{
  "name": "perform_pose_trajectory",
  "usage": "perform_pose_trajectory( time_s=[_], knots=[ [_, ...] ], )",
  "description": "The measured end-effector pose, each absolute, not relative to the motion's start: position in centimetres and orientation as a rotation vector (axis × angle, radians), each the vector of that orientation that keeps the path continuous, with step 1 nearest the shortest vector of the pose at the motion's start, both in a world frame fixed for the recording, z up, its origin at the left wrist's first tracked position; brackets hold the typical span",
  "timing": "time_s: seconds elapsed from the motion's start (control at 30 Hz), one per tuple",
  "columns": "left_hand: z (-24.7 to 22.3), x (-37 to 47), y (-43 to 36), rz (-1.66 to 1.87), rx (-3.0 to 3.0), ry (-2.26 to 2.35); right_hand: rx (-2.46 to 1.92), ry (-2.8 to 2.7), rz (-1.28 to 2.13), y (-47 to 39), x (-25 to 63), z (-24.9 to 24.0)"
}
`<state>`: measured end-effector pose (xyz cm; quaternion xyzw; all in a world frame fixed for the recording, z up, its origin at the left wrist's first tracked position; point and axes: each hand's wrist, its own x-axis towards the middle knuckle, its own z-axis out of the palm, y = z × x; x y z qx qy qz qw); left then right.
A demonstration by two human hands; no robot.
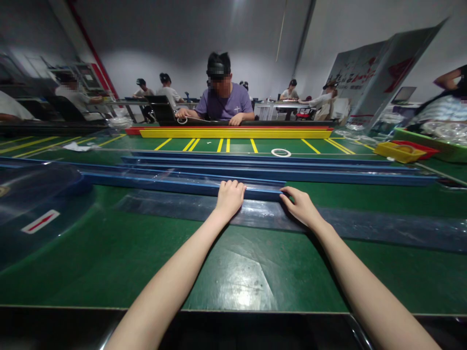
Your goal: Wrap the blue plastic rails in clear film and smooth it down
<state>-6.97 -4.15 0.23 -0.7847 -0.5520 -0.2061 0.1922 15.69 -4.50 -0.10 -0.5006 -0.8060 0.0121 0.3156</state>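
Observation:
A long blue channel strip (175, 183) lies across the green table (233, 272), lined with clear film. My left hand (230, 197) is closed over its edge, fingers wrapped into the channel. At the strip's right end, my right hand (297, 201) pinches the corner between thumb and fingers. Beneath both hands, a flat transparent strip (365, 228) runs to the right over the table.
More blue channels (328, 173) lie just behind. Farther back are yellow (233, 133) and red channels, a white ring (280, 152) and a yellow tray (399, 151). A clear film roll (40, 199) sits left. A person in purple (226, 102) sits opposite.

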Motion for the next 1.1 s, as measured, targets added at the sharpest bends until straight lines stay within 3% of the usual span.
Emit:
perform_pose_trajectory(
  time_s=[1.1],
  knots=[
    [0.34,-7.30,-4.20,-0.564,-2.243,-1.515,-1.349,-2.119,0.065,-4.48,15.66,0.01]
  ],
)
